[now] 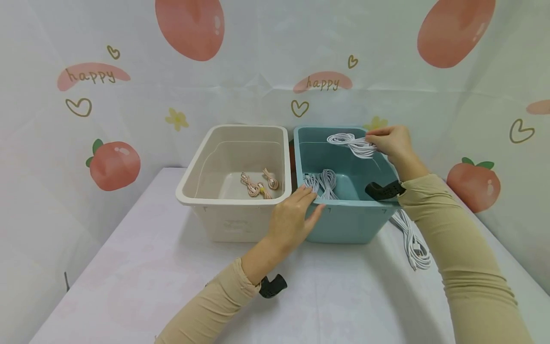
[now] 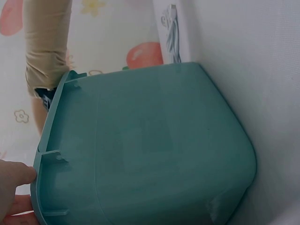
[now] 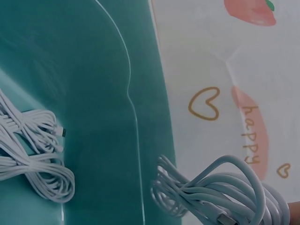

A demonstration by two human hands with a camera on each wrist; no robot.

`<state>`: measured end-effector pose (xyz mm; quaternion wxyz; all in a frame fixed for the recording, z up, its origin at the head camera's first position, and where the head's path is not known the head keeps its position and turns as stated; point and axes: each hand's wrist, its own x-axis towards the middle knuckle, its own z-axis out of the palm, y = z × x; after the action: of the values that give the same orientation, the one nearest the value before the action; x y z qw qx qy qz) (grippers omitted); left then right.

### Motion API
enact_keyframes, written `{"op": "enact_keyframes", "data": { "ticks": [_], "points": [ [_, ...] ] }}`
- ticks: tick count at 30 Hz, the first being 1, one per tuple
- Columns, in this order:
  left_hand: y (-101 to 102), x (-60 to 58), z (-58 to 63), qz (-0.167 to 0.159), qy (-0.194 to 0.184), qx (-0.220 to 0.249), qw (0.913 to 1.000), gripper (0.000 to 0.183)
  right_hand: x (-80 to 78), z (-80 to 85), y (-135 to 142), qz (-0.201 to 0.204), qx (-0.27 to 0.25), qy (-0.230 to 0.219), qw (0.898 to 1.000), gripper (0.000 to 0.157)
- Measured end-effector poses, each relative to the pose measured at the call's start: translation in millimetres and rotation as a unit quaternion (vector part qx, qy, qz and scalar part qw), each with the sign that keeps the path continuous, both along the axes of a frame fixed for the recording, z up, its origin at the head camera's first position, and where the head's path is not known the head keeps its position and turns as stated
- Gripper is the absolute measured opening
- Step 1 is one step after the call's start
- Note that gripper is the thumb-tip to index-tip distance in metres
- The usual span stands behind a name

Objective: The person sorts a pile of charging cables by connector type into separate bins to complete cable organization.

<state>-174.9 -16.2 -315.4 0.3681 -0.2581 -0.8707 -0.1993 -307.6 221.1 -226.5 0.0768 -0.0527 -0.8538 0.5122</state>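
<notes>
My right hand [image 1: 393, 143] pinches one end of a coiled white cable [image 1: 352, 143] above the back right of the teal bin [image 1: 343, 224]. In the right wrist view the held cable [image 3: 225, 192] shows its loops and part of a metal plug. My left hand [image 1: 292, 215] is at the teal bin's front left corner, thumb outside and fingers over the rim. The left wrist view shows that thumb [image 2: 21, 173] against the rim. Inside the teal bin lie white cable bundles [image 1: 328, 181], partly hidden by the left fingers.
A beige bin [image 1: 240, 222] stands left of the teal one, with several small pinkish cable bundles [image 1: 250, 185] on its floor. Another white cable [image 1: 413, 243] lies on the table to the teal bin's right. A printed cloth [image 1: 258, 62] hangs behind.
</notes>
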Motion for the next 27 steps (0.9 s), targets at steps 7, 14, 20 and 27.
{"op": "enact_keyframes", "data": {
  "ticks": [7,14,20,27],
  "points": [
    [-0.3,0.1,-0.4,-0.001,-0.009,-0.004,0.9999,0.027,-1.6,-2.2,1.0,0.006,0.010,-0.010,1.000,0.024],
    [-0.9,0.0,0.1,-0.002,-0.012,-0.003,0.9999,0.027,-0.4,-2.8,-0.2,0.045,0.061,-0.052,0.996,0.045],
    [-0.9,-0.1,-0.9,-0.006,-0.016,-0.001,0.9999,0.027,1.4,-1.4,-1.2,0.067,0.060,-0.074,0.993,0.050],
    [-1.0,0.3,-0.7,-0.006,-0.020,0.001,0.9998,0.027,5.6,1.7,2.5,0.094,0.019,-0.066,0.993,0.052]
  ]
}}
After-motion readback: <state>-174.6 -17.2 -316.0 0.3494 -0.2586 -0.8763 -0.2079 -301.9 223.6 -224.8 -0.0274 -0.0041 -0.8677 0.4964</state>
